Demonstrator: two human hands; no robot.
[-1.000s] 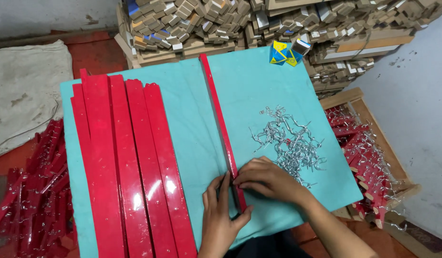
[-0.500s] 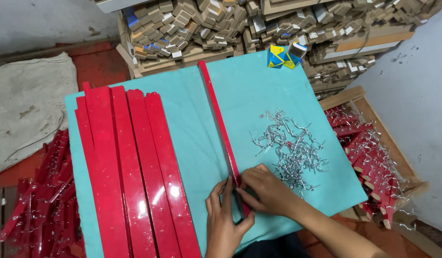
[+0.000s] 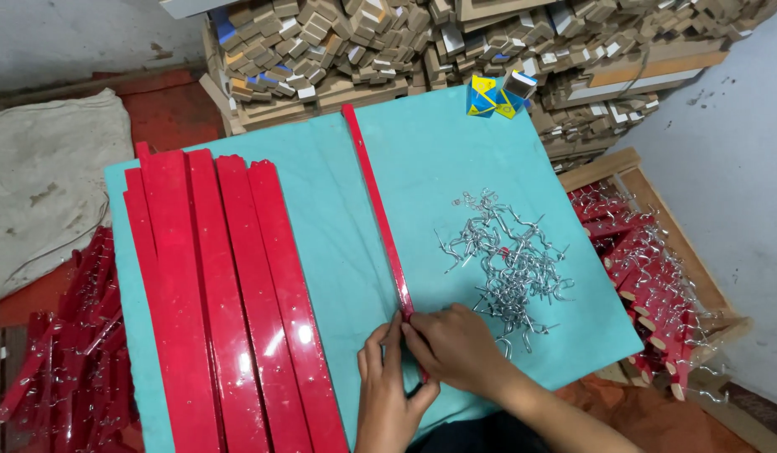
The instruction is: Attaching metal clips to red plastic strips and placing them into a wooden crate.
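A long thin red strip point(image 3: 376, 205) lies lengthwise on the turquoise table point(image 3: 456, 159), standing on its narrow edge. Both hands meet at its near end. My left hand point(image 3: 388, 394) presses against the strip from the left, fingers together. My right hand point(image 3: 456, 348) covers the strip's near end from the right, fingers curled on it. A loose heap of silver metal hooks point(image 3: 510, 264) lies just right of the strip, close to my right hand. Several wide glossy red strips point(image 3: 225, 302) lie side by side on the table's left part.
Stacks of cardboard and wooden pieces point(image 3: 422, 46) rise behind the table. A small blue and yellow box point(image 3: 489, 96) sits at the far edge. A wooden crate point(image 3: 657, 268) of red pieces with hooks stands right. More red pieces point(image 3: 57, 352) and a sack point(image 3: 44, 184) lie left.
The view has shifted slightly. Both hands stay at the strip's near end; my right hand has slid a little farther over it.
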